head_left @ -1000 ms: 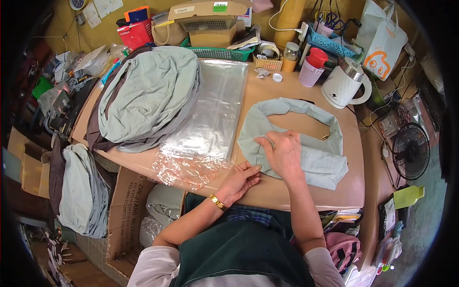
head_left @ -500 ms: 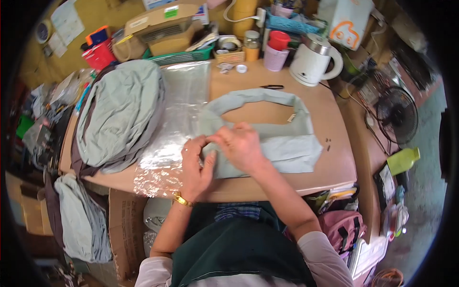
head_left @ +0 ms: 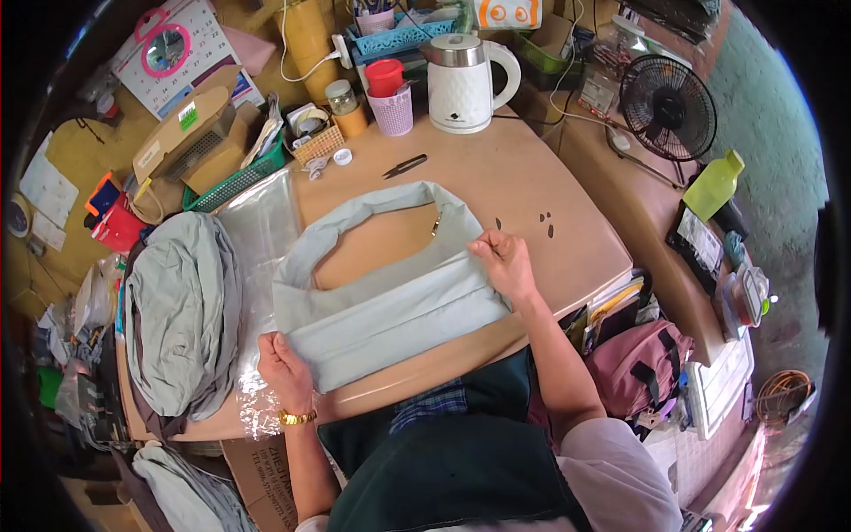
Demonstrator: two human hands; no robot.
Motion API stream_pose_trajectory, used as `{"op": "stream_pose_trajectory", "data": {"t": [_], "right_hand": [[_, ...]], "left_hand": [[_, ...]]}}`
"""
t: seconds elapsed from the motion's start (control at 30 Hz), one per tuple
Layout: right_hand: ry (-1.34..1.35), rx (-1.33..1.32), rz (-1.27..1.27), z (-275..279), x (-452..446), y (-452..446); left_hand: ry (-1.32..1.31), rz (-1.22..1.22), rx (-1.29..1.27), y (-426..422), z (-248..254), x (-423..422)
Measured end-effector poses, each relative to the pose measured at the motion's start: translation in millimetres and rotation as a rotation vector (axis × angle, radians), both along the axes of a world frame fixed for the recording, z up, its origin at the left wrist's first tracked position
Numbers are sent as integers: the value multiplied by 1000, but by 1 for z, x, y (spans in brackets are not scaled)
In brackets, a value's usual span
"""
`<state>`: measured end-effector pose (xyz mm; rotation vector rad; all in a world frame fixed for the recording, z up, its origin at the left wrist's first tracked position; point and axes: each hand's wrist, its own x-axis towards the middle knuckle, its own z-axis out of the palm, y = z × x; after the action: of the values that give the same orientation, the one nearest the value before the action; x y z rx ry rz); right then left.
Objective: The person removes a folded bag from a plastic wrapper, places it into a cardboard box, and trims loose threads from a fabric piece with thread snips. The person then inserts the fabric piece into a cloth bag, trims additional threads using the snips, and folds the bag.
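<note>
A pale grey-green fabric piece (head_left: 390, 306) lies on the brown table (head_left: 567, 257), its band curving in a loop behind the wide folded front part. A small metallic piece shows at the loop's right inner edge. My left hand (head_left: 285, 365) is closed at the fabric's lower left corner, with a gold watch on the wrist. At the right end of the fabric, my right hand (head_left: 503, 264) pinches its edge. Behind the loop lies a pair of black snips (head_left: 405, 166).
Piled fabric (head_left: 182, 310) and clear plastic bags (head_left: 261, 230) occupy the table's left side. A white kettle (head_left: 461, 84), a pink cup (head_left: 392, 111) and a small basket (head_left: 317, 146) stand at the back. Right of the table are a fan (head_left: 667, 108) and a pink bag (head_left: 634, 368).
My hands have moved apart from the fabric's left part to its two ends, and both are now closed on it. The view has turned to the right.
</note>
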<state>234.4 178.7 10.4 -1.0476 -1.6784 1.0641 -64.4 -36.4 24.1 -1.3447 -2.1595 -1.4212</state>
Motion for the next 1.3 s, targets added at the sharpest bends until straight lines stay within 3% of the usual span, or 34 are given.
{"op": "stream_pose_trajectory", "data": {"t": [0.1,0.17,0.33,0.37,0.4,0.47,0.5,0.57,0.63,0.73,0.83,0.97,1.03,1.07,1.13,1.27,1.3], "right_hand": [[-137,43,-59,-6,-17,-3],[-173,61,-66,-3,-30,-6],[41,100,157,25,-45,-28],[44,94,161,27,-44,-32],[188,157,49,28,-41,-36],[336,224,-78,29,-20,-40],[222,131,-109,24,6,-43],[108,35,-138,17,28,-57],[326,-663,193,9,36,-75],[465,-710,334,-2,11,-87],[549,-762,296,-6,10,-85],[446,-832,356,-3,48,-87],[-118,-230,47,-5,73,-82],[-127,-233,50,10,74,-82],[-182,237,-241,51,73,-76],[-305,535,-58,82,27,-53],[-444,553,186,79,15,-42]], "left_hand": [[-44,45,-242,-16,12,-9],[463,127,-235,-4,35,1],[316,-482,-156,81,76,105],[209,-549,-338,99,69,113],[100,-613,-521,111,61,115],[106,-610,-406,121,64,118],[104,-604,-287,125,64,120],[48,-612,-313,124,71,117],[-13,-590,-240,124,73,116],[32,-631,-158,126,76,120],[151,-606,-43,131,77,123],[273,-649,43,133,71,128],[159,-718,-271,122,97,129],[149,-716,-271,111,102,125],[408,-568,-570,85,107,108],[391,-580,-883,64,92,78],[428,-556,-920,65,91,79]]}}
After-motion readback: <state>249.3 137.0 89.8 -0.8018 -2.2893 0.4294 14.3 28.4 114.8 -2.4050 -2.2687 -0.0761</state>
